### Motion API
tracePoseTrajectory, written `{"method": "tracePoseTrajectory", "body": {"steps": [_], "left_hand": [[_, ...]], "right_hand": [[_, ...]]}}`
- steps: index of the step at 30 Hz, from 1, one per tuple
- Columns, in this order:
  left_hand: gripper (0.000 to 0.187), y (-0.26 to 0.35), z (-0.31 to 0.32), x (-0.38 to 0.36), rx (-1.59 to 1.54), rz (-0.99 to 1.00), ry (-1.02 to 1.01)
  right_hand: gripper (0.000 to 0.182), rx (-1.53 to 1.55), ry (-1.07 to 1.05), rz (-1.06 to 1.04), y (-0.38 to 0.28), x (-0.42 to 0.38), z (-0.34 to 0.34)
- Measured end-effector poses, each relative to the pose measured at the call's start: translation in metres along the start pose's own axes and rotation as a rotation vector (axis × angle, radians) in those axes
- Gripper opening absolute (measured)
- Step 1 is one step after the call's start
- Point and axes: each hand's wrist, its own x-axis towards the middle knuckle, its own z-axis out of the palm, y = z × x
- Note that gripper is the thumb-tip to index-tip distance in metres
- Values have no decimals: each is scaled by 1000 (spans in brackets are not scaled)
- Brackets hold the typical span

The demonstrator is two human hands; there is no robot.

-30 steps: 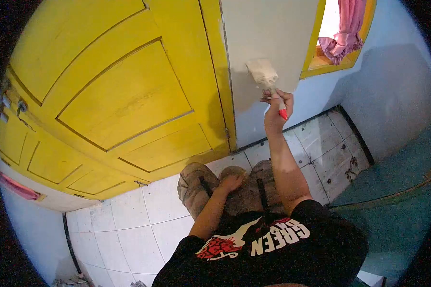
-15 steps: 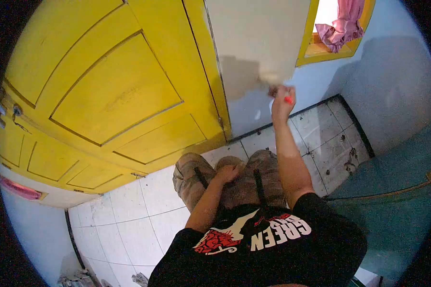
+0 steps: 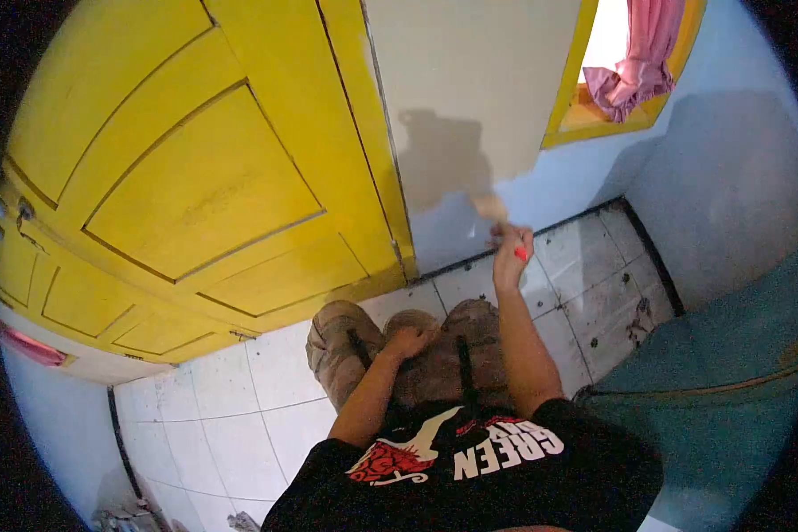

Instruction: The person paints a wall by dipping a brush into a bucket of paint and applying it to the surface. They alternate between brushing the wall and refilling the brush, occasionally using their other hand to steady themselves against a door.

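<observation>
Brush sits clamped in your right hand, bristle end foremost, long axis slanting up-left toward beige paint on wall, contact unclear; your left hand farther, between knees, grip unclear.

Wearer's clothing: black short-sleeved T-shirt with bold white lettering, partly legible as "GREEN"; left of the lettering, a red-and-white graphic; beyond the lettering, greyish-brown legwear with two dark strips.
</observation>
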Motion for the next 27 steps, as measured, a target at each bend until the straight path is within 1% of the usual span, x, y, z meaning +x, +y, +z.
{"method": "tracePoseTrajectory", "body": {"steps": [1,2,3,4,5,6,7,9,11,12,14,15,18,19,21,22,23,25,26,27], "left_hand": [[72,9,-11,-2,-5,8,17],[71,22,-22,-13,-45,9,-32],[70,30,-29,-21,-86,9,-85],[70,29,-28,-19,-92,17,-75],[71,26,-25,-20,-142,81,14],[71,23,-22,-22,-192,144,99],[71,24,-25,-22,-193,147,100],[72,29,-34,-26,-53,33,-37],[72,9,-13,-6,-85,60,3],[72,7,-10,-6,-102,72,24],[73,14,-17,-14,-100,79,46],[74,17,-22,-17,-82,75,48],[76,-2,-2,0,-118,113,85],[76,2,-7,-3,-121,115,84],[75,13,-19,-15,-128,95,52],[75,10,-17,-15,-128,95,50],[74,4,-14,-9,-151,154,83],[72,2,-11,-9,-170,206,105],[72,8,-14,-9,-85,84,37],[72,12,-17,-11,4,-37,-34]], "right_hand": [[11,21,51,38,9,-7,-7],[15,39,103,79,16,-7,-11],[15,37,95,70,9,-3,-7],[15,19,39,38,-4,0,2],[15,3,-15,8,-16,2,12],[14,-9,-39,-72,-26,13,25],[14,-22,-59,-152,-37,28,41],[12,144,-23,-225,-82,44,79],[7,41,-48,-355,-125,53,103],[7,38,-50,-354,-141,54,109],[8,214,-4,-392,-165,53,120],[10,211,-15,-420,-168,52,120],[9,165,-26,-405,-143,47,122],[7,85,-37,-390,-123,45,117],[6,-121,-79,-481,-60,42,86],[7,-63,-76,-313,-58,25,77],[8,-1,-73,-145,-55,5,68],[10,-6,-43,-14,-24,-17,35],[10,-10,-32,-2,-9,-20,24],[10,-76,-1,29,6,-24,11]]}}
